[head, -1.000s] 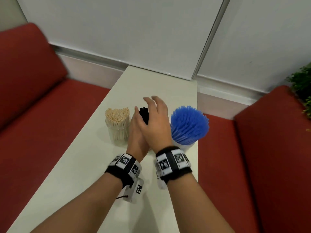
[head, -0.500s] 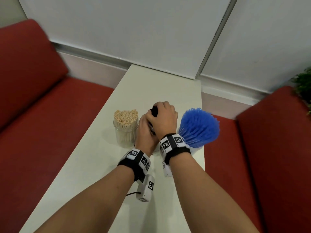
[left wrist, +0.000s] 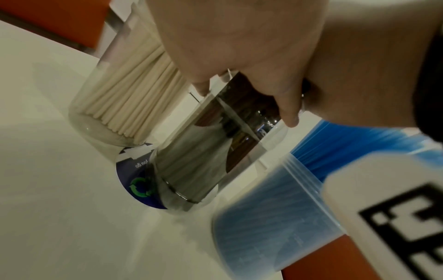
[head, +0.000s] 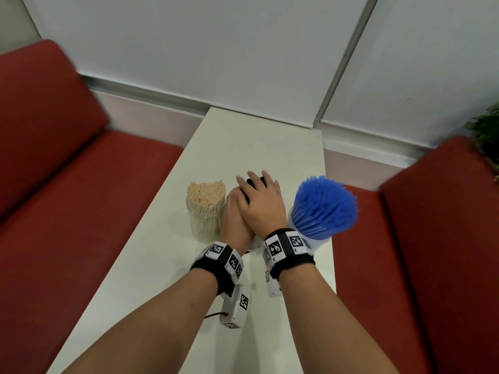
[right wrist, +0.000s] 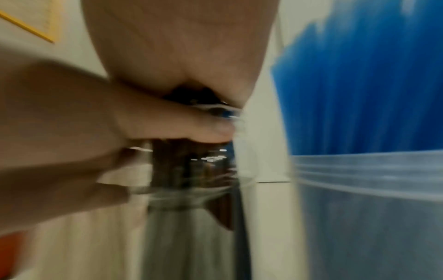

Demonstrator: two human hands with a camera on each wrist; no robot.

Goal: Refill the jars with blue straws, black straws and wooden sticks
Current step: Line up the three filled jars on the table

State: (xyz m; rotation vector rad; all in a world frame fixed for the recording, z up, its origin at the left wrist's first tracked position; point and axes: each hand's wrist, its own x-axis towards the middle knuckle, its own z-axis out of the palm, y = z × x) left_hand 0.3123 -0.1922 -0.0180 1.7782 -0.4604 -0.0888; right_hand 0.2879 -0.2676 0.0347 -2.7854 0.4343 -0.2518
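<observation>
Three containers stand in a row on the white table (head: 256,136). A glass jar of wooden sticks (head: 206,209) is at the left. A translucent tub of blue straws (head: 325,209) is at the right. Between them stands a glass jar (left wrist: 191,161) of black straws (head: 249,182), mostly hidden by both hands. My left hand (head: 235,214) grips this jar near its rim, fingers and thumb curled round the glass (right wrist: 167,128). My right hand (head: 259,197) lies flat on the straw tops, fingers straight, the palm pressing down.
Red bench seats (head: 81,184) flank the narrow table on both sides, and a white wall closes its far end. A round blue sticker (left wrist: 139,187) lies under the middle jar. The blue tub stands close to the table's right edge. A plant (head: 486,130) shows at far right.
Half a second ago my right hand was curled over the black straw tops; now its fingers are straightened and flat on them. My left hand has kept its hold on the jar.
</observation>
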